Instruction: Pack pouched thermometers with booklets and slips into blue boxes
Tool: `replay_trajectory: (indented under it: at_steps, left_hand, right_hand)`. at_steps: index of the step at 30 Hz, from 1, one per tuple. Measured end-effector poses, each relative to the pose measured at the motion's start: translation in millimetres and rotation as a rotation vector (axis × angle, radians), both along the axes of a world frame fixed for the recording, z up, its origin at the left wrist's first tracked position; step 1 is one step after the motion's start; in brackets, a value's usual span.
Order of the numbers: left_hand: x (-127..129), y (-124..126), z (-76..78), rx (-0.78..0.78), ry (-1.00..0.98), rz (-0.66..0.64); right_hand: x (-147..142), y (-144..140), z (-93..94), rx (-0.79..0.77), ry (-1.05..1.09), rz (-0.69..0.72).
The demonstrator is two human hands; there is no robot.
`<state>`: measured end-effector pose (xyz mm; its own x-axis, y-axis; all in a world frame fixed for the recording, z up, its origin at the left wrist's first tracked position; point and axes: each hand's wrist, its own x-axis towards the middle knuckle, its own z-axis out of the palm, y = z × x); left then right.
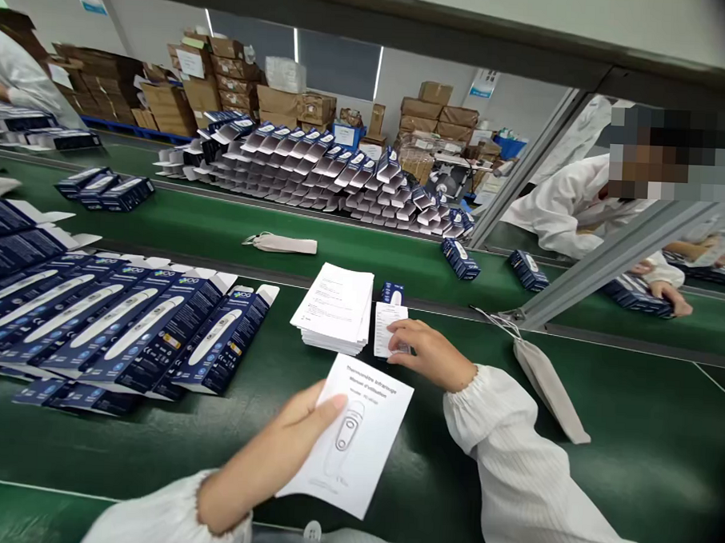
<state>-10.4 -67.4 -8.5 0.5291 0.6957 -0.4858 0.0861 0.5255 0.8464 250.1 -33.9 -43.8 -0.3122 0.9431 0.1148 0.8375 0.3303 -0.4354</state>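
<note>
Gripping booklet (pixel 350 439) edge, left hand (pixel 282 452) over bare belt (pixel 631 443)

Count on the counter (pixel 631 443): one booklet (pixel 348 443) with a thermometer drawing, one stack of white leaflets (pixel 335 306), one small white card (pixel 389 327), two grey drawstring pouches (pixel 283 243) (pixel 550 385). Flat blue cartons (pixel 137 330) overlap at left, at least six. Two hands of the wearer, left (pixel 282 452) and right (pixel 428 353).
</note>
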Motion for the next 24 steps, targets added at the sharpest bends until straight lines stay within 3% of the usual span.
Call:
replay_trajectory:
  at_steps: [3, 6, 11, 24]
  left_hand:
    - [17.5, -11.6, -31.7, -0.248, -0.104, 0.116]
    - [29.4, -17.7, -43.9, -0.340, -0.184, 0.186]
    - [33.4, -20.3, -44.3, -0.371, -0.203, 0.201]
    - [38.5, -16.4, -44.4, -0.415, -0.241, 0.132]
  right_hand:
    - [-1.9, -2.6, 2.9, -0.015, -0.012, -0.018]
    - [-5.6, -5.1, 6.1, -0.014, -0.033, -0.035]
    - [-11.1, -5.6, 6.6, 0.000, -0.060, -0.037]
    - [1.1, 5.9, 11.7, -0.139, -0.018, 0.015]
